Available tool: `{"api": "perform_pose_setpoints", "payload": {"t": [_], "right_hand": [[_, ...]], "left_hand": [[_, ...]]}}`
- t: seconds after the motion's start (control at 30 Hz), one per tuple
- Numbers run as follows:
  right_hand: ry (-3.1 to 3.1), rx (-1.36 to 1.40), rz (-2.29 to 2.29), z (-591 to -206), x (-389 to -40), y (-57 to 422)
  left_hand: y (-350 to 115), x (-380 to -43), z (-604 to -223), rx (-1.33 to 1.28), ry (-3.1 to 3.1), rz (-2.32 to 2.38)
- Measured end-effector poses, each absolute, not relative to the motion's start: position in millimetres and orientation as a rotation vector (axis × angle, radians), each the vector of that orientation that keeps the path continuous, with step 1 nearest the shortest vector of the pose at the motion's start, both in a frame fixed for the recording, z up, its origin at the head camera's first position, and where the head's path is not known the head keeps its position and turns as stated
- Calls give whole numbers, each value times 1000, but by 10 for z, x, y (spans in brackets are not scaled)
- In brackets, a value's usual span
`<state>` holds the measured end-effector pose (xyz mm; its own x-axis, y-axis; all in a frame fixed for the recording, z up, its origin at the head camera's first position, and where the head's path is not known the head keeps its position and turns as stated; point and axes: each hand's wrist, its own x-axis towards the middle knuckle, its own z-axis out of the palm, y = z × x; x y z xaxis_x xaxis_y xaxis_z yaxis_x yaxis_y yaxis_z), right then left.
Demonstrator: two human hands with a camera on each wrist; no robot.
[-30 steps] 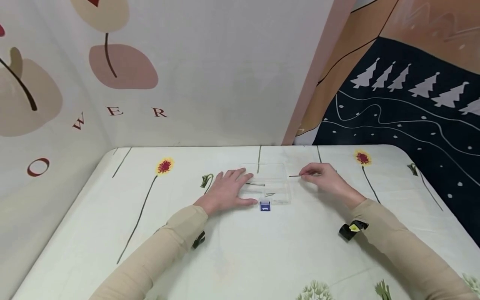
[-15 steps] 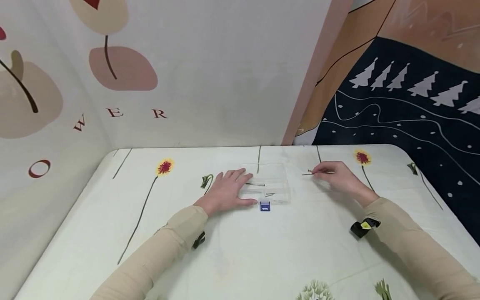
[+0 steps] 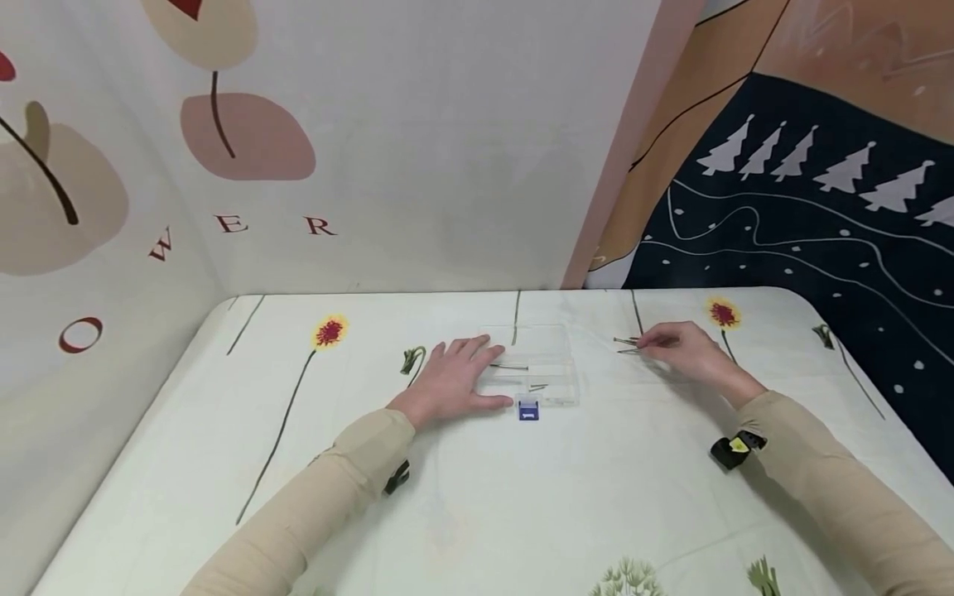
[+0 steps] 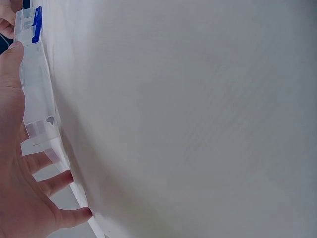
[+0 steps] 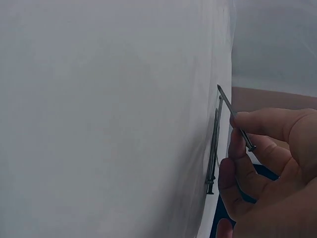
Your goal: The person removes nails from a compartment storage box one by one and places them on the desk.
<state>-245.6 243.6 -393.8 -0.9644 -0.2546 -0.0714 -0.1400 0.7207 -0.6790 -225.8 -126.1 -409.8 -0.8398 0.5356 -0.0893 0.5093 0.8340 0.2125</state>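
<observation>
A clear plastic compartment box [image 3: 542, 341] with a blue latch [image 3: 528, 411] lies on the table. My left hand [image 3: 450, 381] rests against its left side, fingers spread and fairly straight; in the left wrist view the thumb [image 4: 12, 62] touches the box's edge. One long nail [image 3: 513, 367] lies in a middle compartment, and small nails [image 3: 537, 387] lie in a front one. To the right of the box, my right hand [image 3: 691, 354] pinches a metal nail [image 5: 226, 100] between thumb and fingers. Just beside it, several similar nails [image 5: 213, 153] lie together on the cloth.
A white flower-printed cloth [image 3: 484, 513] covers the table. Behind it hangs a pale printed curtain [image 3: 447, 165], with a dark tree-patterned cloth [image 3: 805, 207] at the right. A black wrist camera [image 3: 730, 451] sits below the right sleeve.
My right hand has moved away from the box to the right with the nail, reaching the loose nails. The left hand and the box have stayed put.
</observation>
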Motion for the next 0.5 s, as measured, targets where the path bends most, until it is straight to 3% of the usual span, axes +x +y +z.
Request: {"api": "perform_pose_setpoints", "payload": {"t": [0.5], "right_hand": [[2720, -314, -1122, -3920, -2484, 2415]], "left_hand": [[-1260, -2251, -4078, 821, 2867, 270]]}}
